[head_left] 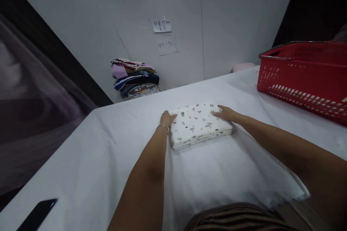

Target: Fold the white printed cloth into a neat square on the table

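Observation:
A folded white cloth with small dark prints (199,124) lies in the middle of the white-covered table (108,158). My left hand (167,118) rests against its left edge, fingers curled at the cloth's side, a thin bracelet on the wrist. My right hand (226,113) lies flat on the cloth's right top corner with the fingers stretched out. Neither hand lifts the cloth off the table.
A pile of folded, colourful clothes (135,78) sits at the table's far left against the grey wall. A red plastic basket (306,75) stands at the right. Two paper notes (165,36) hang on the wall. A dark flat object (38,213) lies near the front left corner.

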{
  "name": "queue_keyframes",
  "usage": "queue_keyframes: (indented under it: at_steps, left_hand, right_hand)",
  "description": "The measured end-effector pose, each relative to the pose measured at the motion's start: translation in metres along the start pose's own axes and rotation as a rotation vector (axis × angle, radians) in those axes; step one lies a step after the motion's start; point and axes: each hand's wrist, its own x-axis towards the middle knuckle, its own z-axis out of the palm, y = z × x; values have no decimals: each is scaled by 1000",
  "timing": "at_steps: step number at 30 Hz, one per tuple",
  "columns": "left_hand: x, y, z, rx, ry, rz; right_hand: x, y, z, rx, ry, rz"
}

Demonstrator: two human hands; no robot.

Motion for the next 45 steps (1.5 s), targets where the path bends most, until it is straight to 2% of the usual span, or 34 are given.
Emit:
queue_keyframes:
  at_steps: [1,3,5,7,10,12,15,18,23,30,34,45]
  left_hand:
    - [-2,-2,-1,9,-4,-10]
    - [-11,-1,-4,49,86,39]
    - [-28,6,-5,91,222,175]
    - [-50,21,-2,86,283,380]
    - [-92,54,16,-4,158,688]
    - [-120,77,34,-25,36,850]
    - [-150,105,59,32,-69,976]
    - [-161,119,73,90,-72,937]
    - [-157,122,78,120,-40,874]
    - [-157,120,82,118,-31,875]
    - [-159,120,82,117,-41,853]
    - [-160,122,82,143,-32,853]
  right_hand:
    - [-6,-1,-2,47,-8,31]
    - [-19,-1,-9,193,-47,127]
    - [-37,3,-17,365,-93,217]
    - [-58,8,-22,521,-151,261]
    - [-89,15,-24,747,-259,261]
    - [-105,16,-23,864,-273,266]
    - [-120,14,-20,992,-225,278]
    - [-125,12,-16,1058,-190,254]
    - [-125,19,-3,1029,-109,125]
    - [-120,32,17,640,131,-129]
    - [-118,33,21,477,239,-195]
    - [-119,28,22,434,249,-247]
